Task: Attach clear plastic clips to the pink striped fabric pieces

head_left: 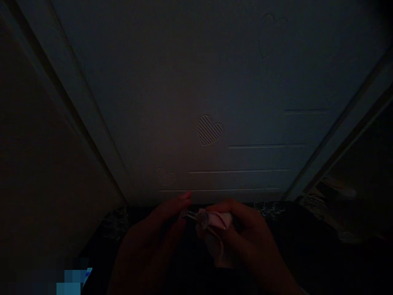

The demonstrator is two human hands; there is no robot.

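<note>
The light is very dim, so details are hard to make out. My right hand (248, 229) grips a soft, pale pink cloth-like thing (216, 221) with folds and a rough, bunched part at its left end. From that end, thin pale strands (192, 214) run across to a small textured end piece (184, 213). The thumb and forefinger of my left hand (156, 229) are around this piece. Below my right fingers hangs a paler part of the pink thing. Its exact kind cannot be told.
A pale door (147, 102) with grooved hearts and horizontal lines stands upright right in front of my hands, with frame edges (82, 90) on both sides. Dark floor with light curled patterns (270, 208) lies below. Dim pale items (337, 188) are at the right.
</note>
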